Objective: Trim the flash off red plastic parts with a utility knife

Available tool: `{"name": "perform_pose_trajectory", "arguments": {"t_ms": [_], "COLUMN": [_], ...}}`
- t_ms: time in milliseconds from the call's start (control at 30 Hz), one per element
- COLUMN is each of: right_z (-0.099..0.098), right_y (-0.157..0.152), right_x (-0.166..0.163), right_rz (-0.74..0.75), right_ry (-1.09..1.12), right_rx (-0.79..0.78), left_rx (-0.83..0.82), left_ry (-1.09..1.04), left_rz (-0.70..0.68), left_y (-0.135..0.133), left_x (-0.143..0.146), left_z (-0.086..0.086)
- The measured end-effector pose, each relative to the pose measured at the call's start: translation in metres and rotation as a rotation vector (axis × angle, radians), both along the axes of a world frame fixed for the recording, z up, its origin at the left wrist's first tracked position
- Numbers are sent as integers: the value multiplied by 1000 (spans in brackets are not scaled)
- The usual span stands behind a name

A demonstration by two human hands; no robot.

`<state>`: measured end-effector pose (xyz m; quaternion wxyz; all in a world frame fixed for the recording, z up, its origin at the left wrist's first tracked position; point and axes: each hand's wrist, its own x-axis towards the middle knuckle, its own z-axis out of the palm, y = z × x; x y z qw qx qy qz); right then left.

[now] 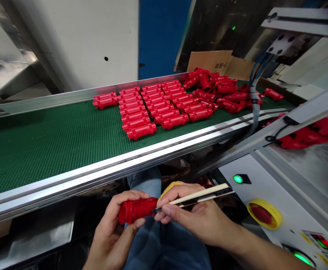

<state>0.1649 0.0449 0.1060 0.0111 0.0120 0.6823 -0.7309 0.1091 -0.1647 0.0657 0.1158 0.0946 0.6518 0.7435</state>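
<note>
**Left hand (110,228) grips a red part (137,210), right hand (187,215) pinches a thin tool (201,197)**

Both hands are low in the view, over blue jeans (164,240). The left hand wraps around the red part and holds it tight. The part is a short, fat tube with ridges. The right hand holds the tool like a pen. The tool is cream and black, and its tip comes to the right end of the part. The fingers hide that spot, so it is hard to say if the tip touches. A yellow band (168,189) shows by the right hand, and it is hard to see what it is on.

At 12 o'clock from the hands, neat rows of red parts (152,112) lie on a green belt (40,150), which also runs off to 10 o'clock. At 1 o'clock, a messy red pile (214,86) sits on the belt, with brown card (211,62) behind it. The card has dark marks, too small to read.

At 3 o'clock is a red stop button (262,213) in a yellow ring. More red parts (312,131) at 2 o'clock are blurry and cut off by the edge.
</note>
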Motion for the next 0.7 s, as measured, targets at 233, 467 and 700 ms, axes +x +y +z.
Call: {"name": "perform_pose_trajectory", "arguments": {"t_ms": [233,467,700], "right_z": [0,2,8], "right_y": [-1,-1,3], "right_x": [3,2,0], "right_rz": [3,7,60], "right_ry": [-1,-8,45], "right_rx": [-1,32,171], "left_rx": [3,6,-24], "left_ry": [5,20,42], "left_rz": [-3,-4,-1], "left_y": [0,-1,-2], "left_x": [0,2,3], "left_z": [0,-1,-1]}}
